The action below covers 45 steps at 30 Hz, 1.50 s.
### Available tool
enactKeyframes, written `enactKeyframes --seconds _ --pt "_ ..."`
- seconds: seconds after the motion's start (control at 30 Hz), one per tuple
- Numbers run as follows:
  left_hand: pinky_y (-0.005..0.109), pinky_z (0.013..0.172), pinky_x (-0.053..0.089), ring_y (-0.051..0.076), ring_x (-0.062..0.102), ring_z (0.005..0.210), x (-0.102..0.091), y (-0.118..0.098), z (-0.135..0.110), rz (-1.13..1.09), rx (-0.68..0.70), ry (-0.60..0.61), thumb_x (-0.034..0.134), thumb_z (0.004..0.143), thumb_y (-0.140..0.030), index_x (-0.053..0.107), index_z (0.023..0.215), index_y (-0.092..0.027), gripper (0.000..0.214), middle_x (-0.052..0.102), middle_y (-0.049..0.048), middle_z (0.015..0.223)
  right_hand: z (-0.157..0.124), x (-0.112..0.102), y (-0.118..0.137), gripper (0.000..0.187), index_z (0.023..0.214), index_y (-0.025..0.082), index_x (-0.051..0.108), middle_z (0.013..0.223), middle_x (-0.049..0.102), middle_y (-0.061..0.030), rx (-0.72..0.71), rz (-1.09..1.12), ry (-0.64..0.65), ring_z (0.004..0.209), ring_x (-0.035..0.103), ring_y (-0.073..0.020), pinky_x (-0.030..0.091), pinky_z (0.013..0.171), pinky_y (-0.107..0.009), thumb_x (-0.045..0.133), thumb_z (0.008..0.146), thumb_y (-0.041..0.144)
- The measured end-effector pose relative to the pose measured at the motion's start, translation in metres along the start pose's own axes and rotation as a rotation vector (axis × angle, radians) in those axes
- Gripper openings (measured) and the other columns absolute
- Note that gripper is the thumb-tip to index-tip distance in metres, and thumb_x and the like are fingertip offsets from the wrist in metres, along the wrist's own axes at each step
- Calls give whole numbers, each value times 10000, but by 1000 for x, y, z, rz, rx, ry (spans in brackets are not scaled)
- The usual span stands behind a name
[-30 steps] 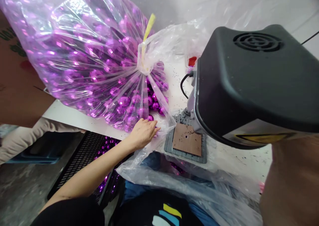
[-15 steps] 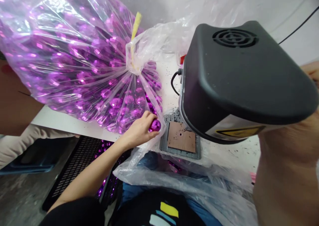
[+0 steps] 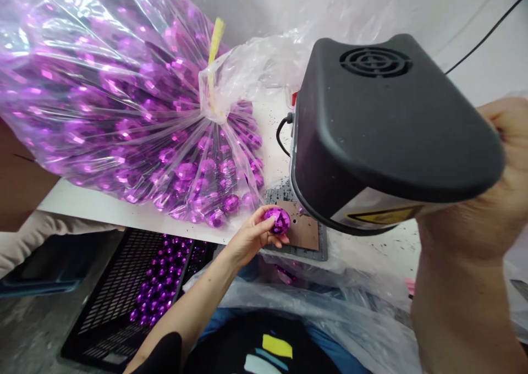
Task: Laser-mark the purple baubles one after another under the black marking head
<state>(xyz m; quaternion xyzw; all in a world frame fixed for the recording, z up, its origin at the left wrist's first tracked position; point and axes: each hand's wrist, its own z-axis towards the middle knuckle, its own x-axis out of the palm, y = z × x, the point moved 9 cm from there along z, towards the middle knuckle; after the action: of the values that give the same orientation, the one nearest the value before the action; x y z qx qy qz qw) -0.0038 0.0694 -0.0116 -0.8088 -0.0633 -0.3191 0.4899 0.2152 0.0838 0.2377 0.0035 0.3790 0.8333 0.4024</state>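
Note:
My left hand (image 3: 258, 234) pinches a shiny purple faceted ball (image 3: 278, 220) with thumb and fingers. Just beneath it, partly covered by the ball and hand, lies a brown square plate (image 3: 303, 234) with a small hole, set in a grey base (image 3: 323, 247). The black machine head (image 3: 391, 126), with a round vent and a yellow warning label, hangs above this plate. Behind the machine's right side is my right hand (image 3: 509, 143), its visible fingers curled. What it grips is hidden by the housing.
A big clear bag (image 3: 124, 104) of purple balls, tied with a yellow strip (image 3: 215, 41), fills the table's left. Below it stands a black crate (image 3: 101, 297) with more purple balls (image 3: 159, 286). Clear plastic sheeting (image 3: 313, 308) drapes over my lap. Dark specks dot the white table (image 3: 272, 137).
My left hand has moved right from beside the bag to the edge of the brown plate, turning the purple ball upward. My view has shifted slightly; the right hand stays by the machine.

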Motion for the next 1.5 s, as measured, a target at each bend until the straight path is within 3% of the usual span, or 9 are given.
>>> enactKeyframes --seconds 0.13,0.3,0.47,0.7,0.9,1.13,1.27,1.4,1.5 --pt "225 619 515 125 666 713 -10 0 3 63 44 -57 805 762 -406 612 1144 -185 482 693 42 958 0 -1 -1 406 750 102 531 670 354 -3 4 7 -23 698 313 -7 195 649 -245 501 932 464" --pt "303 725 576 177 685 862 -16 -1 9 47 105 -71 709 850 -481 600 1174 -210 436 695 55 1032 0 -1 -4 416 731 109 515 661 354 -4 22 -8 -31 690 330 -13 194 651 -257 511 922 479" --pt "387 995 511 217 658 1071 -20 -3 15 317 252 -154 818 754 -399 571 1230 -185 577 682 80 1186 0 -2 -2 406 731 107 507 656 351 -2 23 -14 -34 694 340 -13 195 649 -255 514 925 464" --pt "481 1101 434 279 584 1238 -1 -2 17 838 503 -152 699 854 -289 536 1341 -200 520 623 119 1344 0 -2 -1 471 738 113 522 667 357 -4 16 -13 -24 702 352 -18 203 664 -270 485 924 544" --pt "479 1069 442 282 562 1255 23 -2 14 1147 675 -145 640 886 -224 509 1363 -206 495 617 125 1344 0 -1 -1 431 758 97 550 659 361 4 5 -4 -19 703 361 -1 208 649 -242 501 933 488" --pt "495 1089 426 295 576 1235 33 6 19 1179 614 -119 650 906 -381 525 1342 -230 478 642 112 1309 0 0 0 433 735 74 519 673 339 12 24 33 -20 698 311 23 186 626 -202 516 927 462" --pt "524 1085 425 306 593 1201 27 4 24 1143 548 -224 640 902 -462 561 1282 -227 454 658 110 1262 0 -1 -2 381 777 86 551 708 389 6 37 42 -19 767 379 3 236 645 -200 532 922 438" --pt "563 1199 285 311 572 1227 31 0 23 1184 538 -239 684 864 -476 580 1267 -231 483 662 100 1227 0 0 -2 294 823 93 584 770 456 6 30 16 44 839 439 -4 300 694 -192 540 927 366" --pt "556 1209 283 308 573 1215 34 -1 23 1192 500 -194 643 887 -502 604 1237 -241 438 665 99 1211 0 1 1 328 796 85 577 760 443 9 15 -11 107 774 398 27 279 674 -179 521 941 374"
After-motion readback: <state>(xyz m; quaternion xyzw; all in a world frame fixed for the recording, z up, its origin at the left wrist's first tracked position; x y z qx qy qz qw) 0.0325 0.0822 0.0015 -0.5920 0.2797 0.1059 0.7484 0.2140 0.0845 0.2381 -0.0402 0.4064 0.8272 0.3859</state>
